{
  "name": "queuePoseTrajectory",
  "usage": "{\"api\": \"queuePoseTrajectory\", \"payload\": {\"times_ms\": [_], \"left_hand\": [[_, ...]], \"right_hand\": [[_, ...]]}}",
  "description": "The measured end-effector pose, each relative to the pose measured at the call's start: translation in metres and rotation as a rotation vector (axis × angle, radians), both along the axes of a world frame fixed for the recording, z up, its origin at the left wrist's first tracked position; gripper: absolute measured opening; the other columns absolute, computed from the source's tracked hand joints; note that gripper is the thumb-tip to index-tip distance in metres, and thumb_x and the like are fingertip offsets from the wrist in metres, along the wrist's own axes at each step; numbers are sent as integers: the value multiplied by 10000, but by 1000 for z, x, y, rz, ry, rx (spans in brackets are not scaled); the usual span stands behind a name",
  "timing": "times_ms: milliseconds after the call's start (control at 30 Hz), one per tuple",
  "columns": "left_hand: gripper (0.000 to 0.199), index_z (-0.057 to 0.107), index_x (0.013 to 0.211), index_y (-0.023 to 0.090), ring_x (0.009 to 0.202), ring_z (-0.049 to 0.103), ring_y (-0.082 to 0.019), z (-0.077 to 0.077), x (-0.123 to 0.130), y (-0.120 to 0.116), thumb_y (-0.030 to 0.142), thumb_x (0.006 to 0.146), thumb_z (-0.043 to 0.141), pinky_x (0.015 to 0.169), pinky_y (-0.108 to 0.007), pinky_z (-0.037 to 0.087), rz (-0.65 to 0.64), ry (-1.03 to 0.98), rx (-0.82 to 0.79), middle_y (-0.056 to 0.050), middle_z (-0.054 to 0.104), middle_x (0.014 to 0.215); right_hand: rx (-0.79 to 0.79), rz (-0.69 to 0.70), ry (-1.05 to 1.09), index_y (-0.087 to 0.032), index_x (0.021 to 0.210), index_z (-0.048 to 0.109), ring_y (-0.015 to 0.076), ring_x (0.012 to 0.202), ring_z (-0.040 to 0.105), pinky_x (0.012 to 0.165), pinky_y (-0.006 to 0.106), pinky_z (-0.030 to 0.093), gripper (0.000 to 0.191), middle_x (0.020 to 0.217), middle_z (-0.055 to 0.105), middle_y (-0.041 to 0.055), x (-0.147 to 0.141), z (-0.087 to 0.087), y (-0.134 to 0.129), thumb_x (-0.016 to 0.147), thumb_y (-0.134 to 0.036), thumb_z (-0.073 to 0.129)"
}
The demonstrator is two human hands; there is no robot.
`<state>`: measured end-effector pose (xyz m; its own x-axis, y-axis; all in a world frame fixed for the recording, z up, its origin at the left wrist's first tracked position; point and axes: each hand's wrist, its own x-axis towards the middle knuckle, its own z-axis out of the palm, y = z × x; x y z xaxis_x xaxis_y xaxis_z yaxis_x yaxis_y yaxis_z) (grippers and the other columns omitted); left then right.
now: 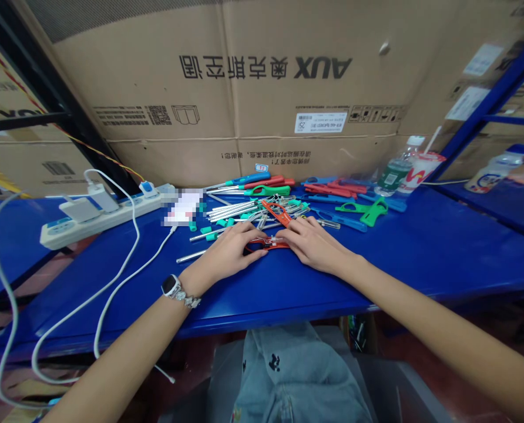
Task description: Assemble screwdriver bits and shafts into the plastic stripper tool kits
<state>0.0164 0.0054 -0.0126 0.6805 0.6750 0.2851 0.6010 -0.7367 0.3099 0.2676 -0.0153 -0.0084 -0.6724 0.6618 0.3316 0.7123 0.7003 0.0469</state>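
Note:
My left hand (pixel 229 251) grips the left end of an orange handle half of a stick lighter (pixel 280 245), low over the blue table. Its thumb and fingertips close round the looped end. My right hand (pixel 317 244) presses its fingers on the right part of the same piece. Small pale and metallic parts show in it between my fingertips. A second orange handle half (pixel 276 212) lies tilted just beyond, its lower end against my right fingers. Behind my hands spreads a pile of metal lighter tubes (pixel 231 210), several with green ends.
Blue, red and green handle pieces (pixel 372 211) lie behind and to the right. A bottle (pixel 394 176) and a cup (pixel 420 171) stand at the back right. Left are a phone (pixel 185 207), a power strip (pixel 59 235) and white cables. A large carton (pixel 262 35) stands behind the table.

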Motion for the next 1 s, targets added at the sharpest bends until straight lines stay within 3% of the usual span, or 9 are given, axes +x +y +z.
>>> {"api": "queuePoseTrajectory", "payload": {"times_ms": [433,733,833,1000], "left_hand": [[303,692,1238,219,1044,605,-263,3,-1,-3,372,993,598,950,-447,493,-2,25,26,-98,630,1125],[297,682,1260,240,1123,584,-278,7,5,-9,315,1046,490,936,-445,466,-30,163,207,-97,648,1208],[300,684,1248,229,1118,597,-274,6,4,-8,313,1049,476,949,-451,477,-45,153,186,-100,650,1209],[392,636,1295,204,1123,618,-278,7,-10,-1,372,941,647,985,-459,511,2,-19,52,-123,634,1235]], "right_hand": [[-20,-11,5,-190,1251,675,281,1067,548,887,425,410,346,1157,633,142,-2,3,-7,1060,-317,415],[8,-28,-67,-184,1367,619,314,1219,557,980,486,400,423,1309,663,150,-3,-2,-11,1063,-391,411],[8,-3,-52,-172,1356,627,298,1291,543,1007,487,390,401,1372,655,127,-4,-5,-9,1067,-348,411],[31,2,-66,-195,1390,604,300,1395,479,1048,536,342,397,1419,627,110,-1,-5,-8,1068,-294,394]]}}
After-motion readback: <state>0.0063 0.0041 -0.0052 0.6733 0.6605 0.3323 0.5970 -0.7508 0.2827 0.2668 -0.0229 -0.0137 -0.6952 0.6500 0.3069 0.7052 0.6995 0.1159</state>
